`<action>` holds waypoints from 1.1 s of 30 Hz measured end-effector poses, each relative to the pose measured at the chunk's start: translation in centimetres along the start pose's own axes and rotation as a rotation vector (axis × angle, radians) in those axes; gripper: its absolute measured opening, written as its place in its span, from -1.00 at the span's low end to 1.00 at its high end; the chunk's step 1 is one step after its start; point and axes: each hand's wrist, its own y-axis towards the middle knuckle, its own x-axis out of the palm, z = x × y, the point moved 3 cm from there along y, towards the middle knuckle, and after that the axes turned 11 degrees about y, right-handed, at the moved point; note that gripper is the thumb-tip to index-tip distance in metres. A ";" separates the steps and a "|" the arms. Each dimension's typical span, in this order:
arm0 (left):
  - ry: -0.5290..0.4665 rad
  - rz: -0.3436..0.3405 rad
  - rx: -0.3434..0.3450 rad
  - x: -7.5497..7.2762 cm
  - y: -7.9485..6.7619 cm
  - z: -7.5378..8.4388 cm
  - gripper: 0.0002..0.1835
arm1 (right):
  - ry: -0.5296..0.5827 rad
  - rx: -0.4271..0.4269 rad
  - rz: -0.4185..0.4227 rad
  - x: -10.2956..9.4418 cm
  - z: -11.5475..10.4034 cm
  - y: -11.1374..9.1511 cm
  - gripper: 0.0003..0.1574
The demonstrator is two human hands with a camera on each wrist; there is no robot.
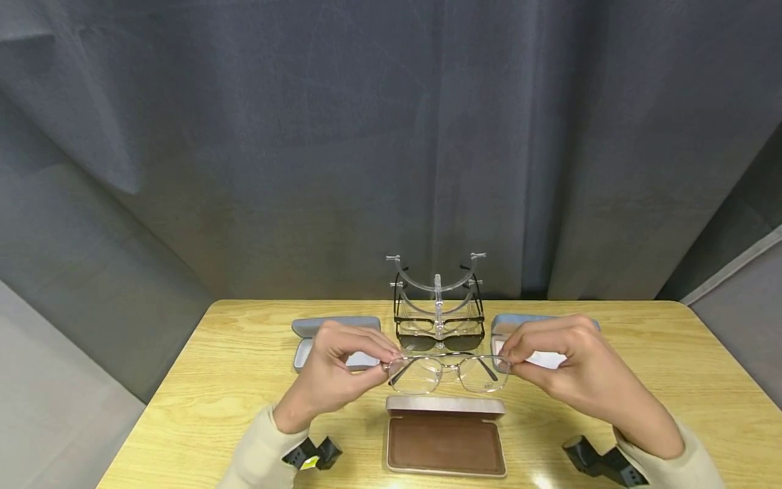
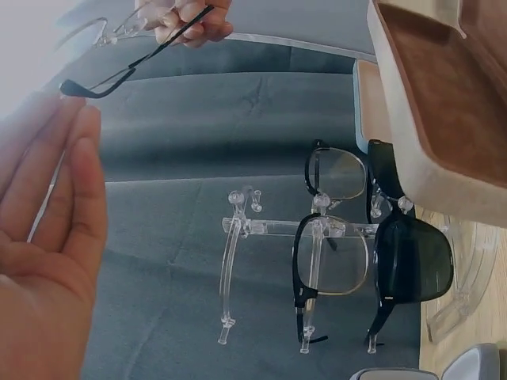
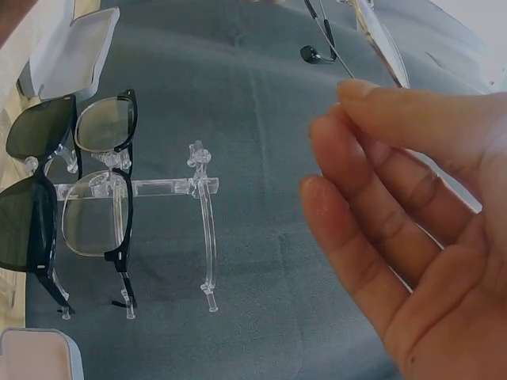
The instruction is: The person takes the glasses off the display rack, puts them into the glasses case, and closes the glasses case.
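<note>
A pair of thin metal-framed eyeglasses (image 1: 482,375) is held up in front of me, lenses facing me and dark-tipped temples reaching back. My left hand (image 1: 332,373) pinches the left end of the frame between thumb and fingers. At the opposite end, my right hand (image 1: 568,363) pinches the frame the same way. In the left wrist view a dark temple tip (image 2: 87,91) shows near the left fingertips. Below the eyeglasses lies an open glasses case (image 1: 446,445) with a brown lining, nothing inside it.
Behind the hands stands a clear display stand (image 1: 438,299) carrying dark sunglasses (image 1: 440,343) and black-browed glasses (image 1: 415,319). Its upper arms are bare. Open blue-grey cases flank it, the left case (image 1: 336,324) and right case (image 1: 531,319). A grey curtain (image 1: 342,170) hangs behind the table.
</note>
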 end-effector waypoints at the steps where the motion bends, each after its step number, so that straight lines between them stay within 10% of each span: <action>1: 0.003 0.000 -0.008 0.0 0.0 0.0 -0.85 | 0.005 0.000 -0.001 0.0 0.0 0.0 -0.61; 11: 0.267 -0.065 -0.161 -1.2 -0.5 -1.3 -0.82 | 0.022 0.031 -0.053 0.7 1.1 -0.1 -0.39; 33: 0.621 -0.235 -0.086 0.1 -3.2 -0.9 -0.96 | -0.038 0.042 -0.084 2.0 2.7 -3.5 -0.49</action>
